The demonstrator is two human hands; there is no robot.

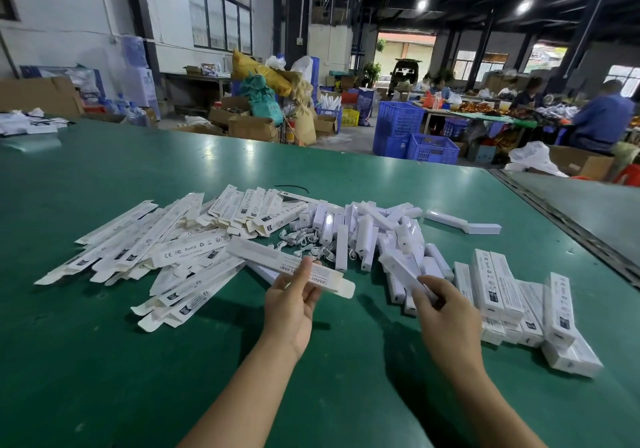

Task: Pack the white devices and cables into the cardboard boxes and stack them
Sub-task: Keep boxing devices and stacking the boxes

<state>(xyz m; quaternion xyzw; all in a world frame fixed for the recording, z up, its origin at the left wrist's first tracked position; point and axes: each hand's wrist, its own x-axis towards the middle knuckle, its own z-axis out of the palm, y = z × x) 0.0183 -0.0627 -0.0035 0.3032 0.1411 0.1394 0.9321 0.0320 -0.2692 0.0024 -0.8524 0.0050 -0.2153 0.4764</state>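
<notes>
My left hand (291,303) holds a long white cardboard box (273,262) with an open flap, lifted above the green table (104,361). My right hand (446,312) grips a white bar-shaped device (401,271) at the near edge of the device pile (381,236). Flat unfolded boxes (156,250) lie spread to the left. Small white coiled cables (304,241) sit in the middle between the flat boxes and the devices. Packed boxes (512,295) are stacked at the right.
One long white device (460,222) lies apart behind the pile. A black tie (292,188) rests on the table further back. A seam and second table (588,212) run along the right. Blue crates (415,135), cartons and seated workers fill the background.
</notes>
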